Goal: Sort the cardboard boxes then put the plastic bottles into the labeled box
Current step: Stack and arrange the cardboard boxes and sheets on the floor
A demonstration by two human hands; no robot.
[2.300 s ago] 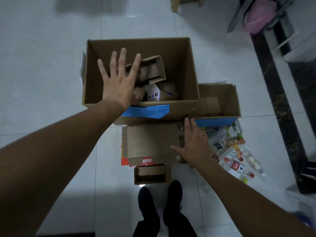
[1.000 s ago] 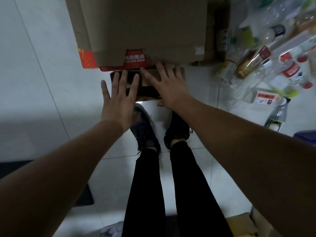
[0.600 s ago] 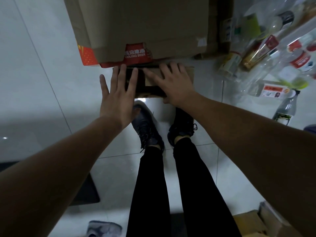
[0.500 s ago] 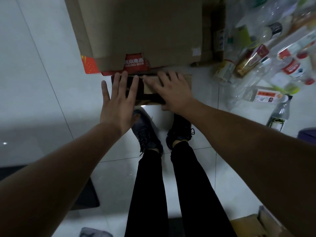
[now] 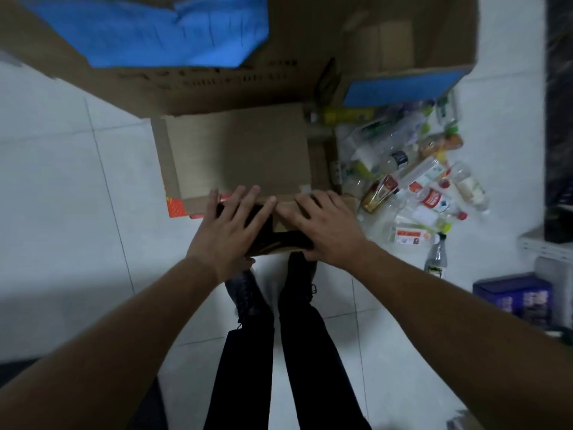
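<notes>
Small cardboard box (image 5: pixel 279 242) pressed under both hands, sorting step judged under way.
Left hand (image 5: pixel 229 226) and right hand (image 5: pixel 328 226) are laid side by side, fingers spread flat, presumably to steady it against the flattened carton (image 5: pixel 238 153). Plastic bottles (image 5: pixel 418 184) are heaped on the floor (image 5: pixel 62 187) below the labeled box (image 5: pixel 400 88), not yet loaded.

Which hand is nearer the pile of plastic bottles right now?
Right. The right hand lies on the end of the small box beside the pile of bottles; the left hand lies on the box's other end, farther from them.
</notes>
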